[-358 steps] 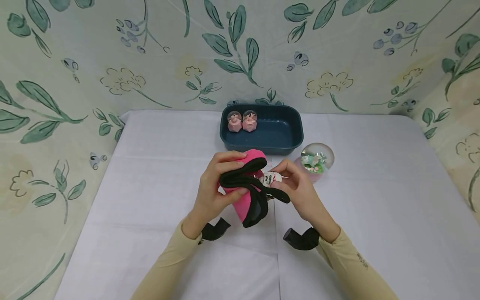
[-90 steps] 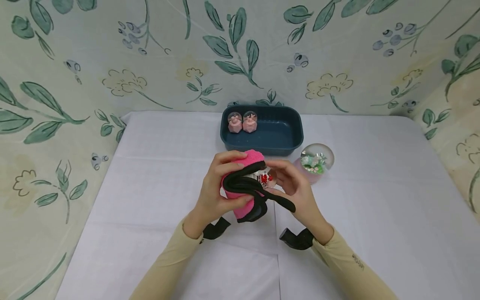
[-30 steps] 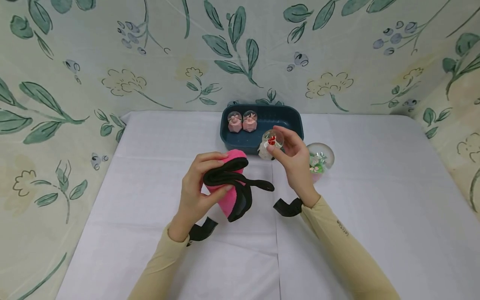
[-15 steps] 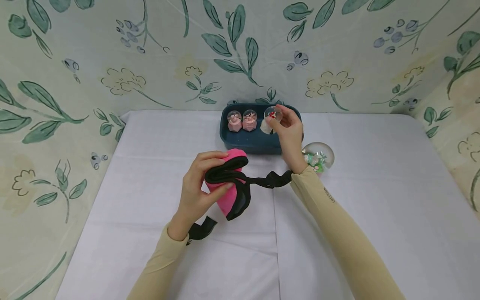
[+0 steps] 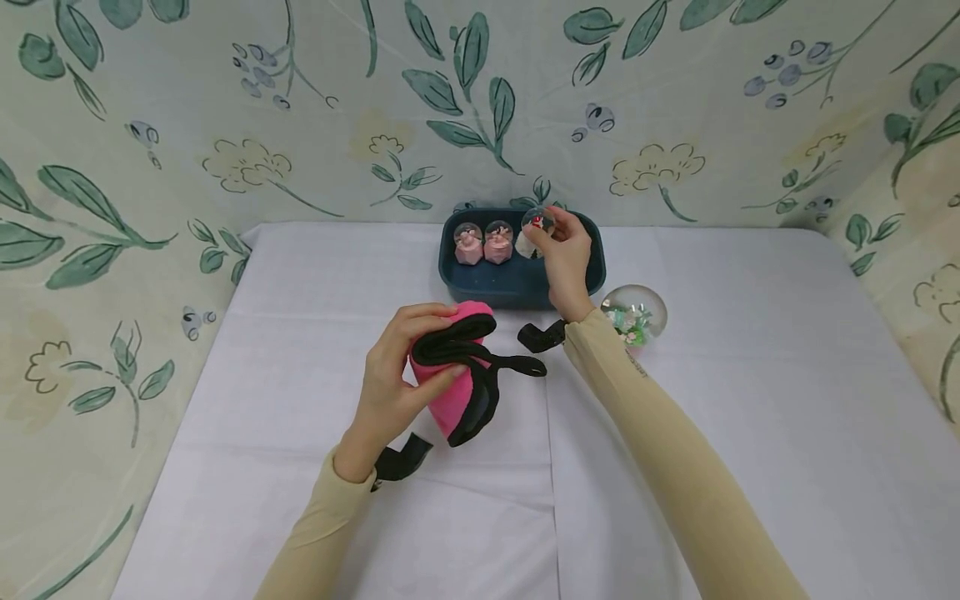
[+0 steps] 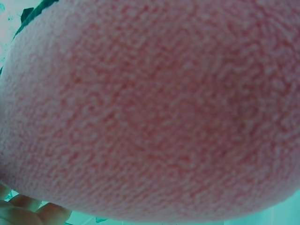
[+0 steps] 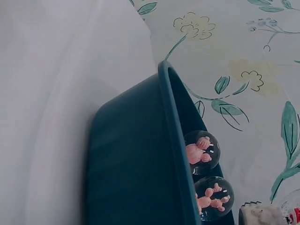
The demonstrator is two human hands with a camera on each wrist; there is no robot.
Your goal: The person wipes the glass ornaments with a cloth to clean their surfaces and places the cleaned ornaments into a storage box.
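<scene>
My left hand (image 5: pixel 393 358) grips a folded pink fleecy cloth (image 5: pixel 452 407) with black edging and a black loop sticking out to the right. Its pink surface fills most of the left wrist view, with some fingertips (image 6: pixel 51 213) along the lower left. My right hand (image 5: pixel 572 262) pinches a small snow globe (image 5: pixel 527 243) that has a white base and a red figure inside. It holds this globe within the dark blue tray (image 5: pixel 495 289), to the right of two pink snow globes (image 5: pixel 498 243). The right wrist view catches part of the white base (image 7: pixel 262 215) at the bottom corner.
A larger snow globe (image 5: pixel 636 315) with flowers inside stands right of the tray, partly behind the right sleeve. Black curved pieces (image 5: pixel 405 458) stick out at both wrists. White cloth (image 5: pixel 262 400) covers the table, and a leaf-patterned curtain (image 5: pixel 337 100) hangs behind.
The right hand has drawn the white-based snow globe away from the pink cloth and carried it forward into the tray, then slightly left. The left hand has shifted left with the cloth.
</scene>
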